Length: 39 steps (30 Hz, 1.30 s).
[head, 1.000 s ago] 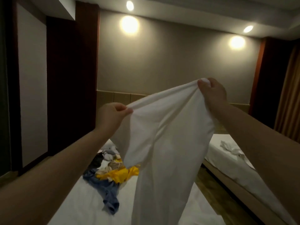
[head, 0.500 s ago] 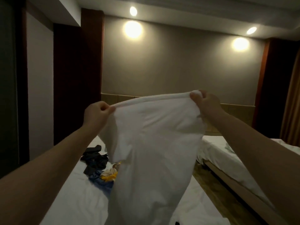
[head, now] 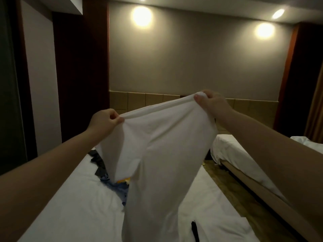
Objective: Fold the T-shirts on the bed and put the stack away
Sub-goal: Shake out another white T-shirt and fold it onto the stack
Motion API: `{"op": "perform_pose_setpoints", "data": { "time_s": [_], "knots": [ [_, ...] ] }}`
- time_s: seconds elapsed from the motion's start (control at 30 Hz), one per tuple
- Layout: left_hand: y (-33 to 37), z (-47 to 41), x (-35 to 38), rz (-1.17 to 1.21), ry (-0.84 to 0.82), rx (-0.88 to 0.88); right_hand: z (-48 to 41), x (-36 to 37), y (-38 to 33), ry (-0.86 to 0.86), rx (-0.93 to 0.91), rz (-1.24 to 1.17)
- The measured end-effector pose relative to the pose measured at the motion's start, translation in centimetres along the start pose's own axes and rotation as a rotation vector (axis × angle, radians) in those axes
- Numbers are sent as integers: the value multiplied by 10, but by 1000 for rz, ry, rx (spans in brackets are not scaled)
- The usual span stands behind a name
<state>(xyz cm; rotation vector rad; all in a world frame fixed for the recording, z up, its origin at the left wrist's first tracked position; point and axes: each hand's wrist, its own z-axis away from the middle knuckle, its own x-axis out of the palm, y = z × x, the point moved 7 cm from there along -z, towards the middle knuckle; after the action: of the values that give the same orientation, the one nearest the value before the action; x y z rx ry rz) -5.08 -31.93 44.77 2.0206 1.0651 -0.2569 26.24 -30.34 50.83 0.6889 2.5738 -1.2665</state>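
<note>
Two bare arms hold up a white T-shirt [head: 162, 154] over a white bed [head: 70, 206]. The left hand [head: 103, 122] and the right hand [head: 212, 103] each pinch its top edge. The hanging cloth hides most of a pile of clothes [head: 111, 180], dark, blue and yellow, possibly more shirts. A second bed [head: 232, 154] stands right.

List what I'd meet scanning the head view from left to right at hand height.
left hand → white T-shirt, pinched at both top corners → right hand → second bed
</note>
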Motion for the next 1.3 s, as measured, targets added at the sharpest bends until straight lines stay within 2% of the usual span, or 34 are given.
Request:
{"op": "perform_pose_setpoints", "data": {
  "time_s": [0.13,0.23,0.33,0.6,0.7,0.87,0.97,1.07,1.17,1.3],
  "knots": [
    [-8,7,2,48,-3,7,-1,4,11,-37,99,-99],
    [-12,6,2,73,-13,6,2,6,19,-63,120,-70],
    [-13,5,6,31,-36,30,4,9,24,-88,125,-64],
    [-6,11,16,-41,-34,93,1,5,35,-14,117,-59],
    [-9,14,16,-42,-34,83,5,4,40,-30,115,-55],
    [-2,23,18,-149,-45,197,19,11,38,-109,141,-87],
    [13,25,25,-121,-14,214,31,30,17,-185,53,-16],
    [34,29,48,-123,-103,209,39,58,-7,-217,-107,152],
    [58,41,63,9,-154,192,46,81,-19,-235,-209,254],
    [69,62,72,283,-330,178,63,97,-13,-321,-160,210]
  ]
}}
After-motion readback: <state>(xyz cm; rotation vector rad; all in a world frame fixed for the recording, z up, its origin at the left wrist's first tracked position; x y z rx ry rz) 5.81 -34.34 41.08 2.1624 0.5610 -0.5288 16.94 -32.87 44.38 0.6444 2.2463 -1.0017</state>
